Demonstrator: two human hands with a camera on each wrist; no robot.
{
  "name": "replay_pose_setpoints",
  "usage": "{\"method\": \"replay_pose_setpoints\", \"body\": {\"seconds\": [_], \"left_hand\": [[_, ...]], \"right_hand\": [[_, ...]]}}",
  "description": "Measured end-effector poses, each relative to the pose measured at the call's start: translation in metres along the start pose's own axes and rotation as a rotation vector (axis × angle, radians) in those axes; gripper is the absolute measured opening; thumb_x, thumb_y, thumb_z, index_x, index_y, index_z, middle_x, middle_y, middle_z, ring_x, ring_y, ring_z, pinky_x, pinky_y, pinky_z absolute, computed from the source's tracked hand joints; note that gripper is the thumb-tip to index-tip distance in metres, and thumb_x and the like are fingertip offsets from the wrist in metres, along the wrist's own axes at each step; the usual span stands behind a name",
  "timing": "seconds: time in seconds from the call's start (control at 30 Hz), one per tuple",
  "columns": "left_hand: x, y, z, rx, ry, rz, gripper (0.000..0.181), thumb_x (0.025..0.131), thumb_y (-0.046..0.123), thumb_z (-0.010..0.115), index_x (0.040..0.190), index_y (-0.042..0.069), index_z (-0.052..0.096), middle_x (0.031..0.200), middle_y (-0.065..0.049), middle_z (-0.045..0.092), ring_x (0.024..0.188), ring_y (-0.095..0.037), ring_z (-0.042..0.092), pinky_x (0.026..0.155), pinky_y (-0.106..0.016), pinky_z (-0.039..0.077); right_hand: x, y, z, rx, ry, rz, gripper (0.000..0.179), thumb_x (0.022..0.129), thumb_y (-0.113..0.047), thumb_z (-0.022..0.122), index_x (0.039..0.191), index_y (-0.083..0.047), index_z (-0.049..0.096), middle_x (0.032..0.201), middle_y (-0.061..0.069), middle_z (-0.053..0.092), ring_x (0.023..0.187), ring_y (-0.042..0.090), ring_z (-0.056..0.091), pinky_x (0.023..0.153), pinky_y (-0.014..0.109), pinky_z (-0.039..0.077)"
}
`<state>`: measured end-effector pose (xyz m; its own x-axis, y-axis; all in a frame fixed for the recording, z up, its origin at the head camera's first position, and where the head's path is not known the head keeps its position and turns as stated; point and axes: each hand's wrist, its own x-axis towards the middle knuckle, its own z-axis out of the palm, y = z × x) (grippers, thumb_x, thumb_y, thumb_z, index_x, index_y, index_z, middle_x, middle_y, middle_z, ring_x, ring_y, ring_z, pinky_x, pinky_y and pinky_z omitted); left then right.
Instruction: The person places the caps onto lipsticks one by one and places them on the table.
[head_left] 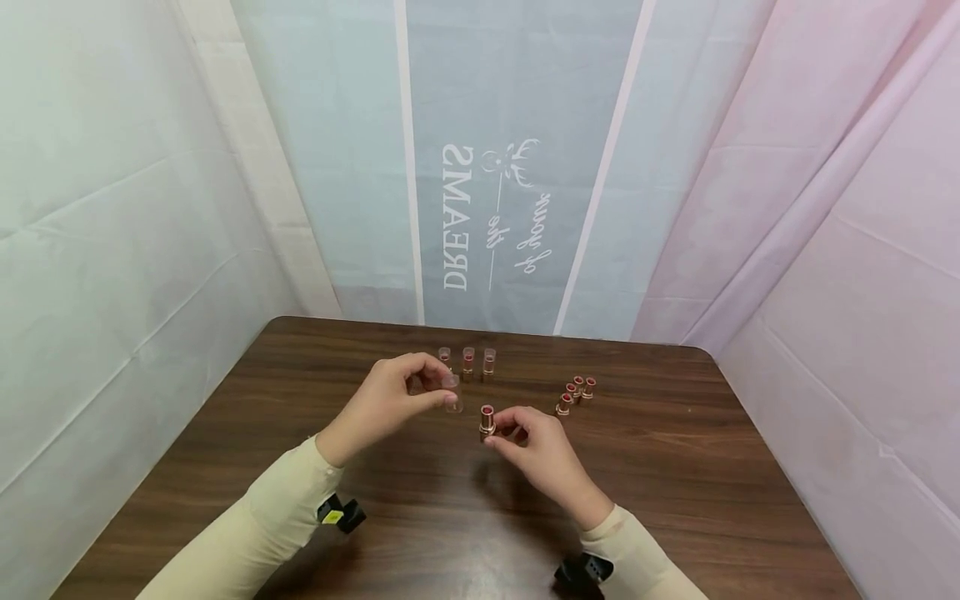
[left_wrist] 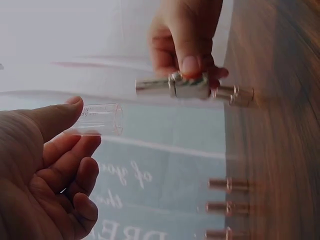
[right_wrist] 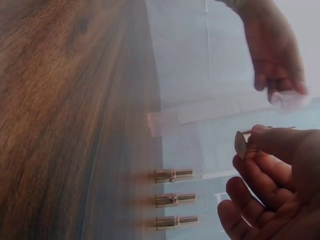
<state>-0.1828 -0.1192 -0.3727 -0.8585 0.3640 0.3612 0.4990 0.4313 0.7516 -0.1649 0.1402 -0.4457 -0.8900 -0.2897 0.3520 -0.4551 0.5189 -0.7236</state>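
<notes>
My left hand (head_left: 393, 400) pinches a clear cap (left_wrist: 100, 119) between thumb and fingers. Its far end points toward the lipstick in the left wrist view, with a gap between them. My right hand (head_left: 543, 450) grips a gold lipstick tube (head_left: 487, 421) by its lower part, upright above the table and uncapped, its red tip showing. In the right wrist view most of that tube is hidden by the fingers; its base (right_wrist: 241, 145) shows.
Three lipsticks with clear caps (head_left: 468, 362) stand in a row at the back. Several uncapped lipsticks (head_left: 577, 390) stand grouped to the right. Another clear cap (right_wrist: 165, 124) stands on the wooden table (head_left: 675, 475). Cloth hangs behind and at both sides.
</notes>
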Motion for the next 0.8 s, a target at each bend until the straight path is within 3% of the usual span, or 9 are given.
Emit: {"method": "replay_pose_setpoints", "body": {"seconds": [0.27,0.5,0.8], "left_hand": [[0.011,0.016,0.015,-0.022,-0.048,0.050,0.020,0.086,0.029,0.085,0.101,0.024,0.073,0.090,0.011,0.070,0.080,-0.008,0.067,0.071,-0.031,0.057],[0.013,0.015,0.024,-0.004,-0.032,0.067,0.020,0.085,0.027,0.086,0.099,0.023,0.073,0.087,0.013,0.069,0.079,-0.006,0.066,0.070,-0.027,0.056],[0.014,0.014,0.030,0.024,-0.049,0.106,0.018,0.085,0.030,0.085,0.096,0.025,0.072,0.087,0.014,0.068,0.080,-0.004,0.064,0.075,-0.035,0.056]], "right_hand": [[0.000,0.001,0.002,0.011,-0.002,-0.051,0.018,0.086,-0.022,0.085,0.101,-0.021,0.074,0.093,-0.012,0.070,0.084,0.008,0.066,0.074,0.031,0.058],[0.000,-0.002,0.001,0.022,-0.018,-0.036,0.018,0.086,-0.022,0.085,0.100,-0.022,0.074,0.094,-0.014,0.070,0.086,0.009,0.067,0.076,0.036,0.058],[0.000,-0.003,-0.001,0.016,-0.024,-0.048,0.019,0.086,-0.020,0.085,0.102,-0.020,0.074,0.095,-0.013,0.070,0.086,0.010,0.067,0.077,0.040,0.059]]}}
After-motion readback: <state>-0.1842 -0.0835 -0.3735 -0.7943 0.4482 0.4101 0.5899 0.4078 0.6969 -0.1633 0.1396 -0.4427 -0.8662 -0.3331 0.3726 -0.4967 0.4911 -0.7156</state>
